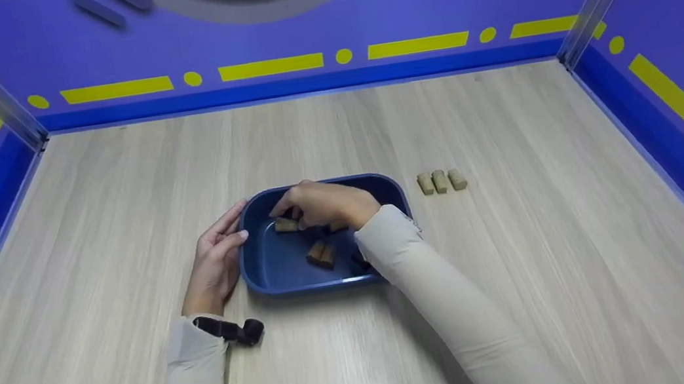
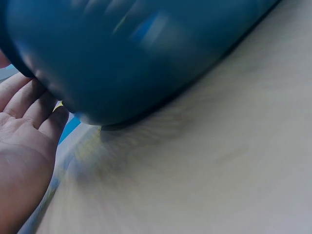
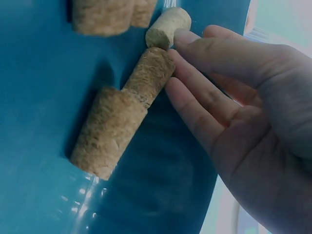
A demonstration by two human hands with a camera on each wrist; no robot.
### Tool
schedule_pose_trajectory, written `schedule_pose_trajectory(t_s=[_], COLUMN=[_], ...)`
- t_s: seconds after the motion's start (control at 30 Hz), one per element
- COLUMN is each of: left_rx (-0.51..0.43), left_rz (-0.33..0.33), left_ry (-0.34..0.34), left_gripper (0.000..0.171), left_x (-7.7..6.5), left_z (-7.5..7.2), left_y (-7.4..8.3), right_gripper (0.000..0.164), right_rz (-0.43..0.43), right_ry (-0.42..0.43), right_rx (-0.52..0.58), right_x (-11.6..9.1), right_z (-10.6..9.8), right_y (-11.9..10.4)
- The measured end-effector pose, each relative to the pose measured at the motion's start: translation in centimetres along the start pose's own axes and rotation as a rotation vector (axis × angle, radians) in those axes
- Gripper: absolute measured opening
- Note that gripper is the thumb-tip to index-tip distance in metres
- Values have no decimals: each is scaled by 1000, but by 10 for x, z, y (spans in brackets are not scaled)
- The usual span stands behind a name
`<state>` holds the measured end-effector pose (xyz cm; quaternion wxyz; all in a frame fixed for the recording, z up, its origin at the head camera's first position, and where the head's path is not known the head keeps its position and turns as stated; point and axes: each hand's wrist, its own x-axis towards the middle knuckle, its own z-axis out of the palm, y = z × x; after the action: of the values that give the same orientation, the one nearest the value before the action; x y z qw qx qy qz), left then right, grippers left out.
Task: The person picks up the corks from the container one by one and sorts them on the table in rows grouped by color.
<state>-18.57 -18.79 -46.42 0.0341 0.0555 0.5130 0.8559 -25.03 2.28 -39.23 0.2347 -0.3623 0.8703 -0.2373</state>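
The pale cork (image 3: 165, 30) lies inside the tray (image 1: 289, 268), touched by the right hand (image 1: 327, 203); whether its fingers pinch, I cannot tell. A loose hold may let it roll. The left hand (image 1: 213, 267), its fingers rather straight, supports the tray. Three corks (image 1: 440, 182) lie outside.

Centre of the pale wood-grain tabletop (image 1: 591, 278), there's the dark blue rectangular plastic tray (image 1: 279, 269)! Left hand (image 1: 214, 262) at its left end, right hand (image 1: 325, 201) inside it, over from the right. By those fingers, three brown cylindrical corks (image 3: 108, 134) in a line; nearer the front, two brown corks (image 1: 320, 255) side by side. Out right, on the tabletop, three tan cylindrical corks (image 1: 440, 182) abreast; behind everything, the purple upright panel (image 1: 416, 4).
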Motion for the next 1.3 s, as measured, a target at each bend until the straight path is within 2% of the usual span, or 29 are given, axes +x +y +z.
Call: schedule_pose_trajectory(t_s=[0.1, 0.33, 0.57, 0.73, 1.03, 1.3], left_rx=[0, -8, -16, 14, 3, -6], left_rz=[5, 7, 3, -15, -9, -7], left_ry=[-4, -8, -7, 6, 17, 16], left_gripper=[59, 58, 58, 60, 59, 59], left_x=[0, 0, 0, -1, -1, -2], left_z=[0, 0, 1, 2, 2, 3], left_y=[0, 0, 1, 2, 1, 2], right_gripper=[43, 52, 46, 46, 38, 31], right_rz=[-8, -41, -123, -128, -103, -122], right_ry=[4, 2, 21, 32, 41, 40], right_rx=[-8, -82, -176, -221, -227, -210], right_x=[0, 1, 4, 5, 4, 4], right_z=[1, 3, 5, 6, 8, 8], right_y=[0, -1, 2, 3, 2, 2])
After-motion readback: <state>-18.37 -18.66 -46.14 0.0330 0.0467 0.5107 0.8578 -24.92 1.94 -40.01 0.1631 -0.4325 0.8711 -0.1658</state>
